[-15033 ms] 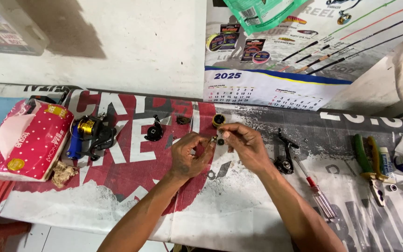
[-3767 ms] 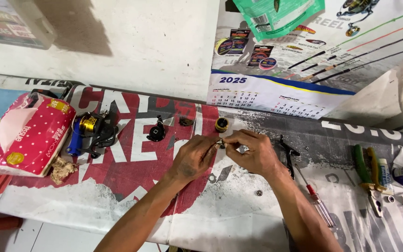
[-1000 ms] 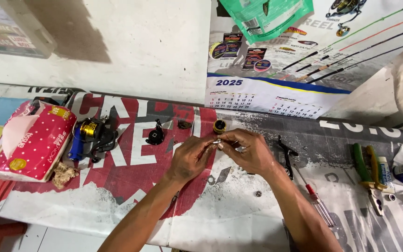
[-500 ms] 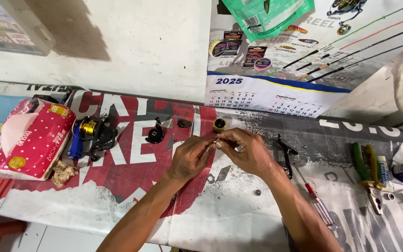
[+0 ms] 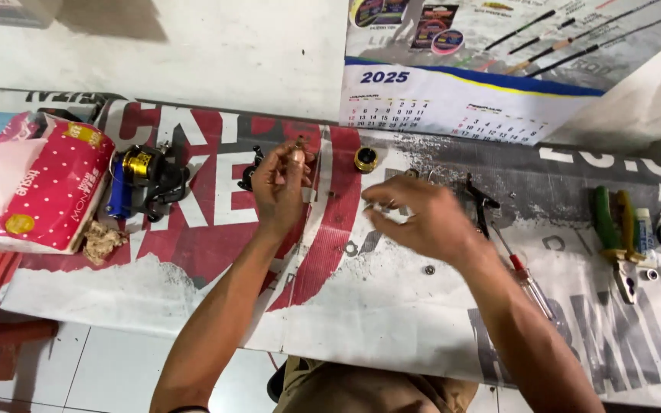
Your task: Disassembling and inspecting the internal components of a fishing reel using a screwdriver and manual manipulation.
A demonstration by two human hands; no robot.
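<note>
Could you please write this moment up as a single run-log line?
left hand: pinching small brass part | right hand: fingers curled, contents unclear | fishing reel at left | screwdriver, pliers at right

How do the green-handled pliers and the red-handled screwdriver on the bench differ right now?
The green-handled pliers lie far right, near the bench's right end; the red-handled screwdriver lies closer in, beside the right hand's wrist. The pliers have two thick green grips and short jaws; the screwdriver has one slim shaft and a clear handle with a red band. The pliers lie nearly straight front-to-back, the screwdriver diagonally. Both lie flat, untouched.
</note>
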